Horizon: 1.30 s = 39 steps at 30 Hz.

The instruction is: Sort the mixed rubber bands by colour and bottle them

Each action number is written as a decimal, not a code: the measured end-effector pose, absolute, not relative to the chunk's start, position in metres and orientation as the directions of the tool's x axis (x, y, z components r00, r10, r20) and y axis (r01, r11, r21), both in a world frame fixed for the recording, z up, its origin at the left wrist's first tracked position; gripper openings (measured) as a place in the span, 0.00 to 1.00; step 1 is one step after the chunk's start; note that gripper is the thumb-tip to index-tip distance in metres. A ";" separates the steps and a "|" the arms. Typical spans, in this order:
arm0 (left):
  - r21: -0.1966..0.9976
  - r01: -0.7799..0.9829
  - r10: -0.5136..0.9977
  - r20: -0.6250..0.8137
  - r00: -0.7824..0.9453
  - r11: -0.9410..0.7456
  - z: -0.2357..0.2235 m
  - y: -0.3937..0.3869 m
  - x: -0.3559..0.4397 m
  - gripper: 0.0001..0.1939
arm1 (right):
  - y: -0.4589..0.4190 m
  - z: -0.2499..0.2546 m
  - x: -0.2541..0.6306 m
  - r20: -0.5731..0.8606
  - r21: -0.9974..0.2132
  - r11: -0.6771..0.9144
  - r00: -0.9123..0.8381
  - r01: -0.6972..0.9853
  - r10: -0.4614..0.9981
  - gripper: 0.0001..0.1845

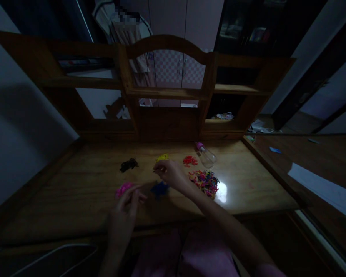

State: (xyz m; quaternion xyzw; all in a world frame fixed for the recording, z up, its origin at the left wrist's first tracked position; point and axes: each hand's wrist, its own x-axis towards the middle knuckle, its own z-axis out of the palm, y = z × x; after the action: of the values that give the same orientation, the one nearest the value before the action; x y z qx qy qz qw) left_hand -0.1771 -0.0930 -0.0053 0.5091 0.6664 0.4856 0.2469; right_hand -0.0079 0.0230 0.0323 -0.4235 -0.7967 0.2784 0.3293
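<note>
My right hand [173, 175] hangs over the table with thumb and fingertips pinched together. Something dark and tiny may be at its fingertips, too small to name. Just beyond it lies a yellow pile [162, 157] of small band-like pieces, and below it a blue pile [159, 189]. My left hand [128, 204] is at the near side of a pink pile [123, 189], fingers bent in toward the thumb; what they hold, if anything, is hidden. A mixed-colour heap [206, 184] of the same pieces lies right of my right forearm.
A black pile [128, 164] lies at the left and a red pile [190, 161] toward the right. Beside the red pile, a clear bottle with a pink top [207, 156] lies tilted. A wooden shelf unit [168, 123] closes off the back. White paper [320, 186] is on the right-hand surface.
</note>
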 end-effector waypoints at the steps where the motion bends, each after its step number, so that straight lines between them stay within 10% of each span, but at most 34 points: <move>1: 0.923 0.383 0.922 0.127 -0.365 0.024 -0.012 -0.102 -0.177 0.18 | 0.036 0.030 -0.027 0.257 -0.709 0.505 -0.486 0.492 0.835 0.08; 13: 0.943 0.333 0.954 0.079 -0.289 0.023 -0.032 -0.121 -0.182 0.18 | 0.090 0.010 -0.116 0.167 -0.764 0.435 -0.506 0.476 0.846 0.09; 21: 0.941 0.334 0.923 0.077 -0.378 0.058 -0.031 -0.125 -0.176 0.18 | 0.039 0.049 0.025 0.406 -0.701 0.452 -0.212 0.552 0.889 0.20; 31: 0.793 0.609 0.876 0.300 -0.377 -0.009 -0.038 -0.121 -0.168 0.14 | -0.049 0.009 0.192 0.309 -0.667 0.016 0.257 0.745 0.915 0.19; 39: 0.583 0.808 0.735 0.512 -0.444 0.082 -0.048 -0.121 -0.159 0.11 | -0.050 0.012 0.182 0.203 -0.589 0.213 -0.113 0.780 0.973 0.18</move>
State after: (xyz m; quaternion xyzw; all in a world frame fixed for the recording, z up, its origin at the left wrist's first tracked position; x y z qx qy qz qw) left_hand -0.1590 -0.1214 -0.0481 0.5257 0.7341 0.4276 -0.0428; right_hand 0.1824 -0.0497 0.0117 -0.6035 -0.7260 0.1711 0.2818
